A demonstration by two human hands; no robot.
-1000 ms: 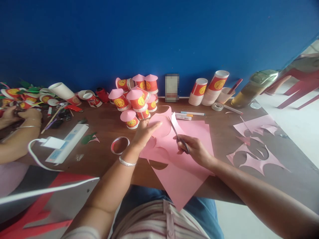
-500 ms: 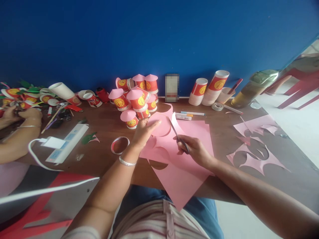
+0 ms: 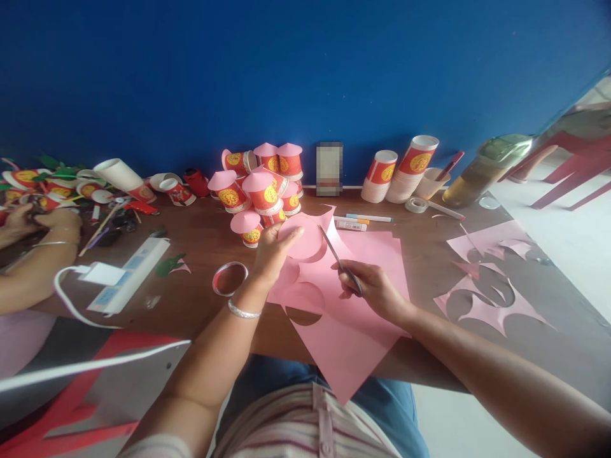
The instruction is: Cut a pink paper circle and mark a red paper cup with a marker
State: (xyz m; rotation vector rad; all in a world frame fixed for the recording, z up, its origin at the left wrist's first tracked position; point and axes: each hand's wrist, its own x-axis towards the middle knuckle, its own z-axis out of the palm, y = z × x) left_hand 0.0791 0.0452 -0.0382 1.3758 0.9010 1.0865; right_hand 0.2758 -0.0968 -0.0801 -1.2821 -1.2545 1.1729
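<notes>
My left hand (image 3: pixel 277 251) pinches the left edge of a round pink paper piece (image 3: pixel 308 240), thumb on top. In my right hand (image 3: pixel 370 283) are dark-handled scissors (image 3: pixel 340 259), their blades at the right edge of the round piece. A curved strip of pink paper (image 3: pixel 329 219) stands off beyond the blades. Beneath both hands lies a large pink sheet (image 3: pixel 372 318) with round cut-outs on its left side, hanging over the table's front edge. Whether the blades are parted is too small to tell.
Red cups with pink cone tops (image 3: pixel 264 194) stand behind my left hand. Stacked cups (image 3: pixel 414 165), a bottle (image 3: pixel 482 172) and paper scraps (image 3: pixel 491 308) are to the right. At left are a power strip (image 3: pixel 128 275), a tape roll (image 3: pixel 230 278) and another person's hands (image 3: pixel 57 222).
My left hand and the round piece have shifted slightly left and turned a little. The curved strip at the back has changed its shape and angle. My right hand has barely moved.
</notes>
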